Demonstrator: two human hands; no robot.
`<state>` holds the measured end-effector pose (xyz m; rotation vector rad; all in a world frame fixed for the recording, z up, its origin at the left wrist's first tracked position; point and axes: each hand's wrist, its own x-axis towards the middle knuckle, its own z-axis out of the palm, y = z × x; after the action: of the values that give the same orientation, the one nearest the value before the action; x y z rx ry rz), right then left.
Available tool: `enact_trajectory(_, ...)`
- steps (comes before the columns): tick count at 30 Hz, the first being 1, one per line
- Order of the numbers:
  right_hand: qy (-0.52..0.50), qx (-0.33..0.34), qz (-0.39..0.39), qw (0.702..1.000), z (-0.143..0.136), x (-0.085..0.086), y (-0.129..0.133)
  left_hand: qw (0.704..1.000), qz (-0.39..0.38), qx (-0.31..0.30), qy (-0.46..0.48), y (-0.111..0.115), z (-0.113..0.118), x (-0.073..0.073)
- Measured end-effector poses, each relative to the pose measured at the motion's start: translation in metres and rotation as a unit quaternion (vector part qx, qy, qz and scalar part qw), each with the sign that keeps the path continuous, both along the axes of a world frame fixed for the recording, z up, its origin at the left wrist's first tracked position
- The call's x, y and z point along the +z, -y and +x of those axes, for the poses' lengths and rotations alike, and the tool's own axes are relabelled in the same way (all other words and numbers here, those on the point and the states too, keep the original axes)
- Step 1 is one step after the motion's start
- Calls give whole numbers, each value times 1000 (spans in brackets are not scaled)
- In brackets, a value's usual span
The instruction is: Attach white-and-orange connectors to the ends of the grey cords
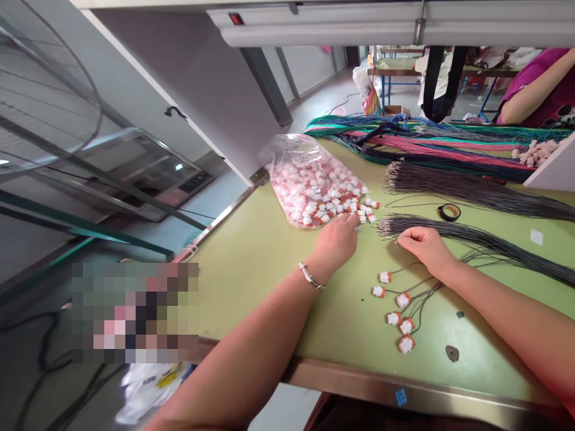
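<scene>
On table: six plugs wired; full bag, wire bundle remaining. Right hand pinches wire; left hand curled, can't tell contents.

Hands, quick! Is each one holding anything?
Left hand: beside white-and-orange plastic connectors; grip cannot be told.
Right hand: closed, pinching a thin dark wire.

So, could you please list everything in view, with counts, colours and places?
Table: one, green, beneath the work
Bag: one, clear, table's far left
Bagged connectors: uncountable, white and orange, some spilling out
Wired connectors: six, white and orange, between the forearms
Wire bundles: two, dark, table's right
Coloured wires: uncountable, pink, green, blue, far side
Tape roll: one, black, between the dark bundles
Lamp: one, white, overhead
Co-worker: one, magenta sleeve, far right
Left hand: one, bare, beside the bag
Right hand: one, bare, by the nearer bundle
</scene>
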<state>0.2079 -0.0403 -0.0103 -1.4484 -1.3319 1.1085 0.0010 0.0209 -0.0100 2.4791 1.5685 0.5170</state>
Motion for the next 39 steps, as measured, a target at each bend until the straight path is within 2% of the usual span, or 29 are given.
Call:
enact_trajectory(2,2,3,-3,1000,0,-1,0,999,-4,6,37,2,2,1)
enact_trajectory(5,-3,5,-8,1000,-1,-1,0,977,-59,37,201,4,2,3)
enact_trajectory(7,-4,2,-16,1000,-2,0,1,927,-161,50,336,8,2,5)
enact_trajectory(9,0,4,-24,1000,-2,2,2,845,-288,36,450,14,5,6)
enact_trajectory(11,13,11,-26,1000,-3,4,4,756,-392,13,525,21,9,5)
enact_trajectory(13,26,19,-17,999,-3,4,5,692,-454,0,561,25,14,2)
enact_trajectory(15,35,25,-4,999,-3,4,6,657,-488,-5,574,26,17,-2)
enact_trajectory(19,50,37,11,998,-3,3,5,624,-508,-1,593,24,20,-6)
enact_trajectory(23,47,37,26,998,-2,2,4,624,-516,-5,587,24,20,-5)
enact_trajectory(29,75,44,11,996,-4,5,6,644,-506,-6,574,28,21,-4)
enact_trajectory(31,77,44,3,996,-5,5,7,659,-492,-9,569,29,22,-5)
enact_trajectory(32,75,46,-2,996,-5,5,7,674,-477,-13,564,30,23,-5)
enact_trajectory(34,67,48,-13,997,-5,5,6,724,-422,-26,545,32,24,-6)
enact_trajectory(37,54,58,-20,997,-4,3,5,820,-280,-53,496,37,28,-6)
enact_trajectory(39,46,65,-22,997,-3,2,4,860,-193,-69,467,39,31,-7)
